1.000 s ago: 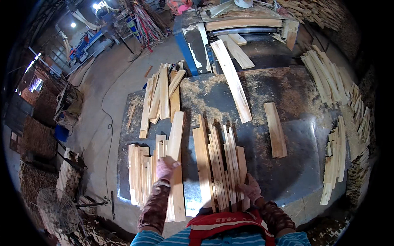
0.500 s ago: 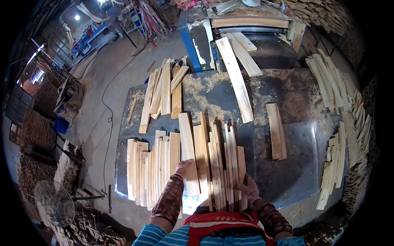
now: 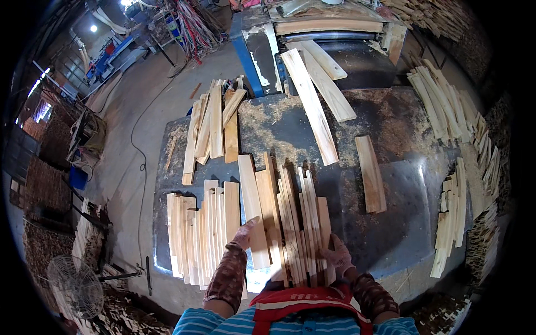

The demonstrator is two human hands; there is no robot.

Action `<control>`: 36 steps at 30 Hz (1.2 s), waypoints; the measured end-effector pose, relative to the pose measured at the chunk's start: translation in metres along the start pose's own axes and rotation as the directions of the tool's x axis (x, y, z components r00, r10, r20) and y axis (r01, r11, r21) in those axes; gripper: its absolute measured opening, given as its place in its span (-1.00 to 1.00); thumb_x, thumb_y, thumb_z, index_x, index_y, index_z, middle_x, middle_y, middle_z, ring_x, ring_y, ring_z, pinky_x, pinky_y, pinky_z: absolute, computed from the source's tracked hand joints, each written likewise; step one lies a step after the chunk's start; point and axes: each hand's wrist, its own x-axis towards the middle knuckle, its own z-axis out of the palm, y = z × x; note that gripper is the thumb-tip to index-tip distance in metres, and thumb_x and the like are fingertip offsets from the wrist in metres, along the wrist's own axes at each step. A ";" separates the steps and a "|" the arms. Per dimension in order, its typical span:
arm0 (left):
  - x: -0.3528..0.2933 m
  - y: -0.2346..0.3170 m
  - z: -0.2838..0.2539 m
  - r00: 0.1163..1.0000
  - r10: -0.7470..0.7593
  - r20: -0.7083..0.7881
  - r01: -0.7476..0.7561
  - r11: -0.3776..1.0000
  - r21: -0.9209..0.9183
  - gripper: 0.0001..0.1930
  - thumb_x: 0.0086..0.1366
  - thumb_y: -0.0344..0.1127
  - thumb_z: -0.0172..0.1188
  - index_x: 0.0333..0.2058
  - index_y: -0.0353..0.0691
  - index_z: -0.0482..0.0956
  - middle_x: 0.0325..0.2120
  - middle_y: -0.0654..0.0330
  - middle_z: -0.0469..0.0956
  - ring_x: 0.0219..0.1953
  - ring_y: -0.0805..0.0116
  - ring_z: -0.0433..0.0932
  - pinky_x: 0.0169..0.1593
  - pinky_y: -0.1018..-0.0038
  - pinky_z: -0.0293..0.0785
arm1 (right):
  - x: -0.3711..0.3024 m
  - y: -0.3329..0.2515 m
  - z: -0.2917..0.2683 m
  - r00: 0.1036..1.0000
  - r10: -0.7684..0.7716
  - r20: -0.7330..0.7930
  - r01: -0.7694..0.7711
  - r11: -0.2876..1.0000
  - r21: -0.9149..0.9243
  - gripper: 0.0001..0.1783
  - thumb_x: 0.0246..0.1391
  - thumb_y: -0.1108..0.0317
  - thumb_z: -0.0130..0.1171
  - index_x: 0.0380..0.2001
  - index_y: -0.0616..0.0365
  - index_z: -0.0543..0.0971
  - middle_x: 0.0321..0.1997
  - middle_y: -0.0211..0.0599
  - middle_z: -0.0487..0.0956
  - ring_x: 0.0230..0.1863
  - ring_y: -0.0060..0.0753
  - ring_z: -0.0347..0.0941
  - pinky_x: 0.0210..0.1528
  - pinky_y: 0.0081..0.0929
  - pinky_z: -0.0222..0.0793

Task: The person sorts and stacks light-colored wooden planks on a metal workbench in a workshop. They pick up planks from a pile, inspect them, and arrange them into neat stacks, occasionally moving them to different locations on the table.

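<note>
Left hand [image 3: 244, 235]: gloved, fingers flat against the left edge of a wide pale slat [image 3: 252, 209], not closed round it. Right hand [image 3: 337, 254]: gloved, fingers curled on the right edge of the bundle of thin wooden strips [image 3: 298, 223], which stands on edge between both hands; exact grip cannot be told. Bundle lies at the near middle of the table [image 3: 402, 184], a dark metal sheet dusted with sawdust. Left of the bundle: flat stack of slats [image 3: 198, 234]. Beyond it: loose pile of boards [image 3: 215, 125]; two long planks [image 3: 315, 95], crossed. Right of it: one short board [image 3: 371, 173]. Concrete workshop floor [image 3: 134, 117] left of the table.
</note>
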 end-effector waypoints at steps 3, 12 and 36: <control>0.000 -0.002 -0.005 1.000 -0.024 -0.004 0.024 0.998 -0.062 -0.34 0.47 0.02 -0.01 0.38 -0.21 0.10 0.32 0.04 0.22 0.25 0.13 0.37 0.26 0.22 0.39 | 0.000 0.000 0.002 0.999 -0.026 -0.019 0.026 0.999 -0.019 0.01 -0.07 0.01 0.40 0.36 0.25 0.20 0.30 0.15 0.36 0.32 0.03 0.30 0.32 -0.24 0.26; -0.027 0.018 0.021 0.994 -0.101 -0.048 0.090 0.976 -0.197 -0.37 0.36 0.01 0.19 0.26 -0.21 0.30 0.08 0.06 0.50 0.04 0.21 0.55 0.07 0.27 0.55 | 0.011 0.015 0.012 0.998 -0.049 -0.036 0.051 0.997 0.062 -0.03 -0.06 0.02 0.37 0.34 0.25 0.23 0.23 0.09 0.44 0.24 -0.02 0.39 0.26 -0.29 0.31; -0.041 0.040 0.143 0.869 0.489 0.076 -0.478 0.791 0.382 -0.14 0.28 0.08 0.27 0.36 -0.29 0.11 0.21 0.00 0.36 0.20 0.21 0.41 0.21 0.32 0.38 | 0.012 -0.115 0.001 0.940 -0.320 -0.115 0.307 0.654 0.692 -0.31 0.26 -0.14 0.05 0.23 0.17 0.42 0.04 -0.06 0.60 -0.05 -0.22 0.59 -0.04 -0.37 0.51</control>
